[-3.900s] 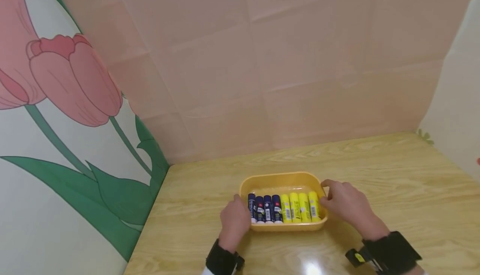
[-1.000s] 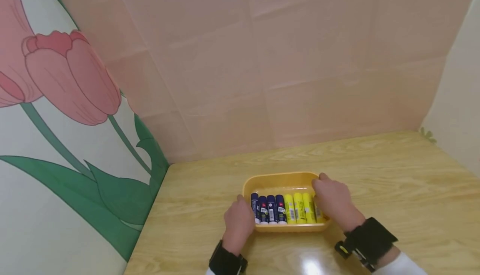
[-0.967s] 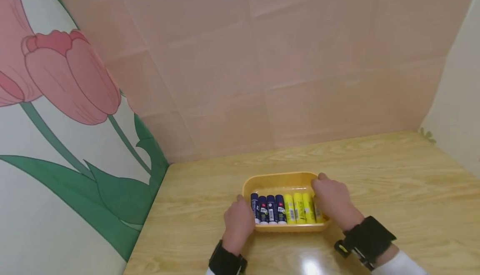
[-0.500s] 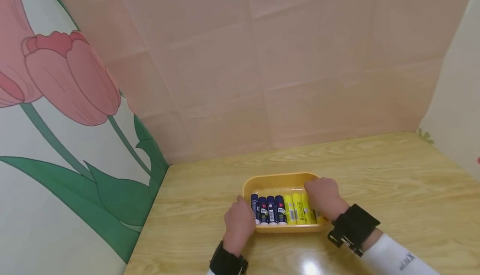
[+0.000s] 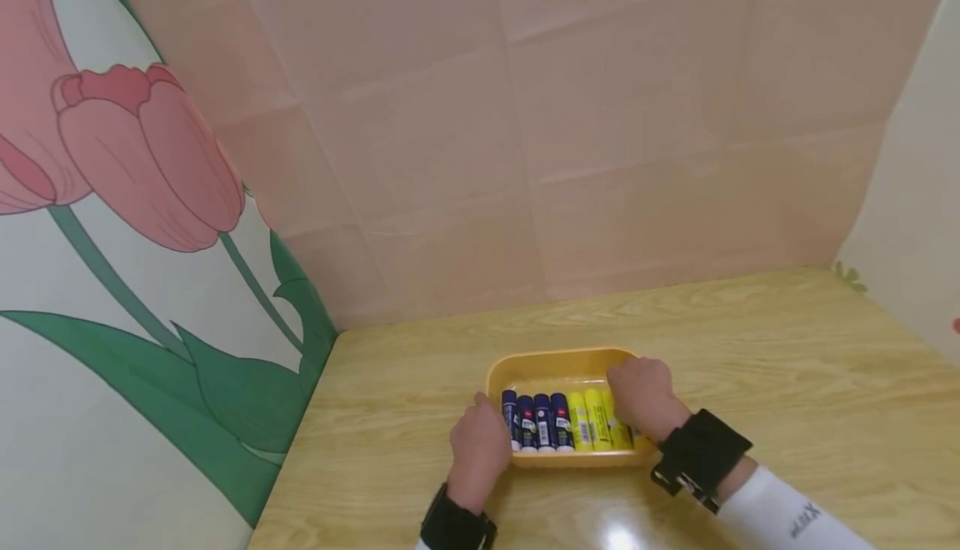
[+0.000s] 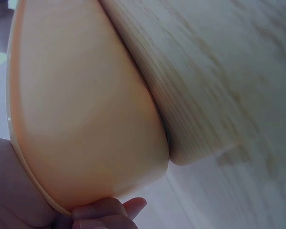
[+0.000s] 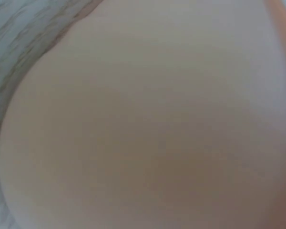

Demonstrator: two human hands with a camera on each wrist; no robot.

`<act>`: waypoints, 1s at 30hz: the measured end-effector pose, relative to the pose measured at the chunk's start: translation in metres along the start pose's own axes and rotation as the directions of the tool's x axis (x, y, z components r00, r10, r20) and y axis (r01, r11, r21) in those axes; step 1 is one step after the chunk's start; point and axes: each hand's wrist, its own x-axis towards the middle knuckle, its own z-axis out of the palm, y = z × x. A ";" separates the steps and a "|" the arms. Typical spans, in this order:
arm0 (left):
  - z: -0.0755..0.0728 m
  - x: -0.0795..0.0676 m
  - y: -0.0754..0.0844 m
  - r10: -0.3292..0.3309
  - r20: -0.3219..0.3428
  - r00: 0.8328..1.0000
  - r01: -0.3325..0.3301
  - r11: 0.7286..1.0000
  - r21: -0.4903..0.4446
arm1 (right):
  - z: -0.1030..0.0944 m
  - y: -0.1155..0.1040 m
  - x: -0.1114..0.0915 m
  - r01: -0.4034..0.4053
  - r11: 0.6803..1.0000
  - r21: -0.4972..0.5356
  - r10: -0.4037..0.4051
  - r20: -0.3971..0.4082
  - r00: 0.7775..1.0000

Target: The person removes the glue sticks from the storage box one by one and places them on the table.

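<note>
A yellow plastic tray [image 5: 570, 461] stands on the table. In it lies a row of glue sticks: several dark blue ones [image 5: 543, 423] on the left and several yellow ones [image 5: 597, 421] on the right. My left hand [image 5: 478, 450] grips the tray's left end; in the left wrist view its fingers [image 6: 102, 210] curl at the rim, against the outer wall [image 6: 86, 105]. My right hand [image 5: 647, 398] reaches over the right end, above the rightmost yellow sticks, partly covering them. Its fingertips are hidden. Only a blurred tray wall [image 7: 133, 119] fills most of the right wrist view.
The wood-grain table [image 5: 405, 417] extends around the tray. Behind it rises a creased pinkish sheet [image 5: 525, 133]. A white wall with painted tulips [image 5: 150, 158] borders the left side, and a pale wall [image 5: 915, 225] the right.
My right hand has moved from the tray's right rim leftward and inward over the yellow glue sticks, covering more of them. My left hand keeps its hold; the tray sits almost where it was.
</note>
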 end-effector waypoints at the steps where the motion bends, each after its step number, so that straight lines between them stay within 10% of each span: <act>1: 0.000 0.000 0.000 -0.004 0.007 1.000 0.004 1.000 0.000 | 0.000 0.000 0.000 -0.001 1.000 0.002 0.001 0.000 1.000; 30: 0.000 0.001 0.003 -0.025 0.011 1.000 0.025 0.999 0.027 | 0.006 0.014 -0.009 0.013 0.974 0.224 -0.002 -0.047 0.999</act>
